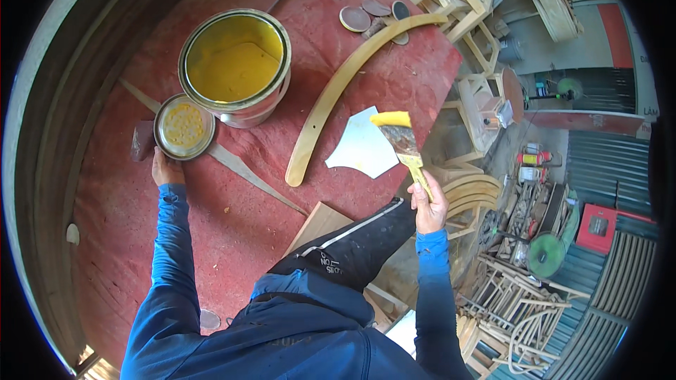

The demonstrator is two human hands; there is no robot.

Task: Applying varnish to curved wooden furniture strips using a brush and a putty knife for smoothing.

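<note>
The right hand (428, 205) has its fingers clamped on the light, stiff wooden handle of the flat paintbrush (403, 142), whose soft bristles carry slippery yellow glue above the red worktop (232, 232), while the left hand (166, 169) touches the round metal lid (184, 127), fingers hidden.

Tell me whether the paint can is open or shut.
Open. The paint can shows yellow paint inside, and its lid lies beside it, at the left hand.
</note>
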